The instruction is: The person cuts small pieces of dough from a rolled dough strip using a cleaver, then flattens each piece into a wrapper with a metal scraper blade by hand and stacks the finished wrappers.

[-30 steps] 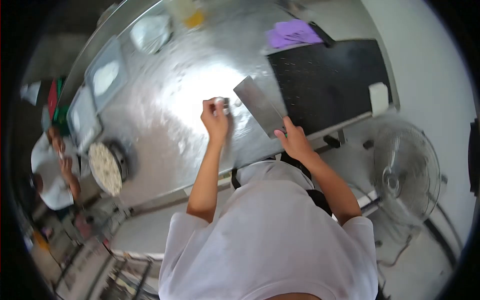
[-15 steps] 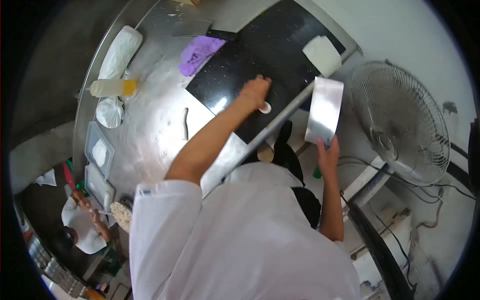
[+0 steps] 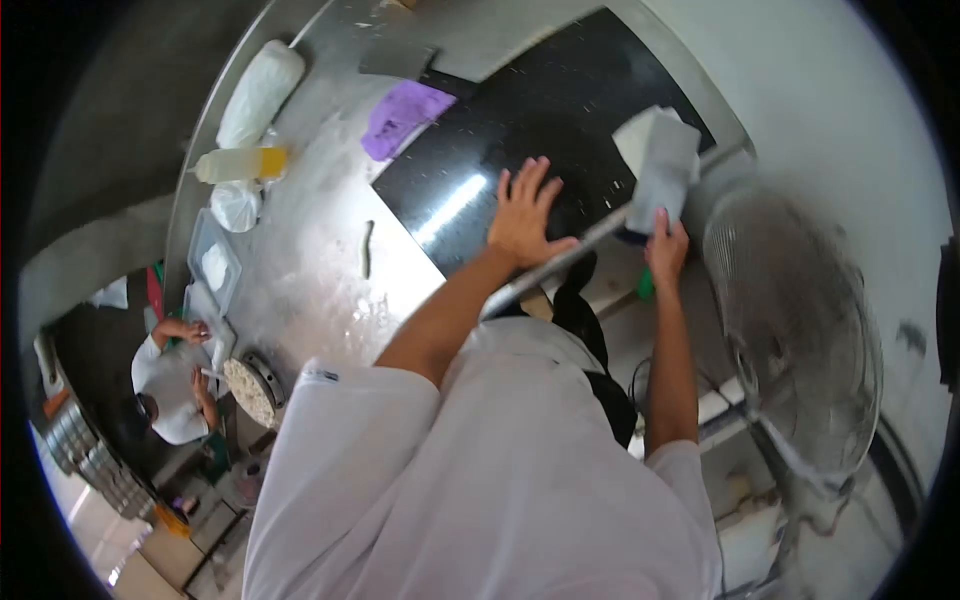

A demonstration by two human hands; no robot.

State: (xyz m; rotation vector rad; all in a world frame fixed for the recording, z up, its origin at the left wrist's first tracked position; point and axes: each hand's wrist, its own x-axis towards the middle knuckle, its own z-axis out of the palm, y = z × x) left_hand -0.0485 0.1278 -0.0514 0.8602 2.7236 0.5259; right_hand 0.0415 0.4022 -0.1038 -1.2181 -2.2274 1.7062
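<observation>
My left hand [image 3: 520, 225] lies palm down at the near edge of the black board [image 3: 560, 90], its fingers spread. Any piece beneath the palm is hidden. In my right hand [image 3: 667, 248] is a cleaver [image 3: 664, 172] with a broad metal blade, gripped at its handle and blurred by motion. Its blade overlaps a folded white cloth or paper [image 3: 632, 140] on the board's right end; whether they touch I cannot tell. A thin pale strip, perhaps dough [image 3: 367, 250], rests on the metal table [image 3: 310, 280] left of the board.
A purple cloth [image 3: 405, 118] and a flat metal blade [image 3: 395, 60] with a dark handle lie by the board. An oil bottle [image 3: 240, 164], plastic bag [image 3: 260, 90] and tub [image 3: 225, 260] line the left edge. A fan [image 3: 790, 330] stands right; another person [image 3: 180, 385] works lower left.
My left hand has gone from closed fingers near a small white round piece to spread flat; that piece no longer shows. The cleaver has moved up over the white cloth or paper.
</observation>
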